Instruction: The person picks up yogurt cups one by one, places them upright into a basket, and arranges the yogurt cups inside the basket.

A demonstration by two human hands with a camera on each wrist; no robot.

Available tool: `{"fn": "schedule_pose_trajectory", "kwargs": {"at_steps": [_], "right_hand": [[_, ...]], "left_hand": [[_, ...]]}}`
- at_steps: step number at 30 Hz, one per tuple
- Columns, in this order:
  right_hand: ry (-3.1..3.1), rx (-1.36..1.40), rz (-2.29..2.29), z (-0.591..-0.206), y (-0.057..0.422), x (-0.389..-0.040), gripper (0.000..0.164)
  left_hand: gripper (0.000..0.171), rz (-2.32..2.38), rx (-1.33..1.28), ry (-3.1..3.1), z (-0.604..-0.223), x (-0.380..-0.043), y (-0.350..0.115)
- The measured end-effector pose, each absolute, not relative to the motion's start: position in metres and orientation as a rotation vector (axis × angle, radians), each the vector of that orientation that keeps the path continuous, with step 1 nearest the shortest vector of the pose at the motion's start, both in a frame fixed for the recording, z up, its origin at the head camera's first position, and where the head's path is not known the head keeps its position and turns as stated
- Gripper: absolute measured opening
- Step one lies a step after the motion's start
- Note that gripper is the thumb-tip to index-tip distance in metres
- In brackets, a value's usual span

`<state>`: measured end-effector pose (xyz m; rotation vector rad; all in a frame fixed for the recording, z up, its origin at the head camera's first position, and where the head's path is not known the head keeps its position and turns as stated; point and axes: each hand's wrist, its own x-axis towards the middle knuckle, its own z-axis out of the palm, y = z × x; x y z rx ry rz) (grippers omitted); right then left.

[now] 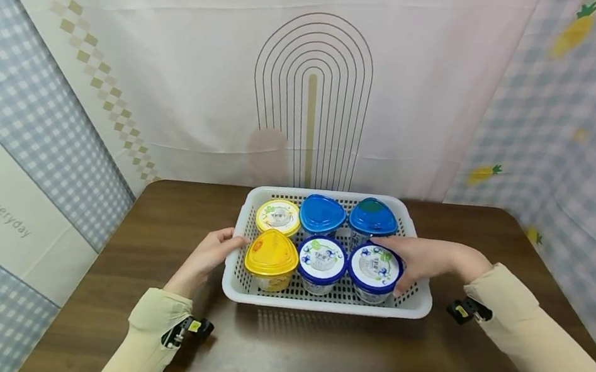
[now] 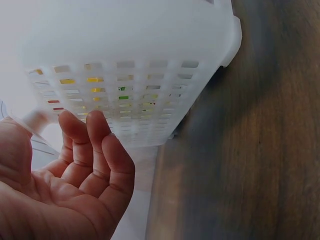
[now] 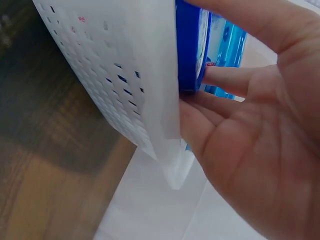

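A white plastic basket (image 1: pixel 315 305) with perforated walls holds several lidded tubs. My left hand (image 1: pixel 208 256) grips its left rim, thumb over the edge; the left wrist view shows the other fingers bent against the outer wall. At the front right of the basket, my right hand (image 1: pixel 419 260) holds a round tub with a dark blue-rimmed lid (image 1: pixel 376 268), its fingers spread around the sides. A matching round tub (image 1: pixel 322 259) stands just left of that one. In the right wrist view, the blue lid edge (image 3: pixel 187 47) shows between thumb and fingers, inside the basket wall.
Also in the basket are a yellow triangular-lidded tub (image 1: pixel 272 253), a round yellow-rimmed tub (image 1: pixel 278 216) and two blue triangular-lidded tubs, one left (image 1: pixel 322 215), one right (image 1: pixel 374 216). Beneath lies a brown wooden table (image 1: pixel 307 365). Patterned cloth (image 1: pixel 205 71) hangs behind it.
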<state>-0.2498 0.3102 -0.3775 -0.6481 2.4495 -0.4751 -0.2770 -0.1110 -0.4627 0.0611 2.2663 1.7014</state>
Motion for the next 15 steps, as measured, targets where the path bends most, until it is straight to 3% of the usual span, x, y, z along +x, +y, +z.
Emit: {"fn": "schedule_pose_trajectory", "kwargs": {"at_steps": [15], "right_hand": [[2.605,-0.522,-0.439,-0.387,0.339,-0.212,0.104]], "left_hand": [[0.043,1.633,0.310,2.241,-0.455,-0.310,-0.072]]}}
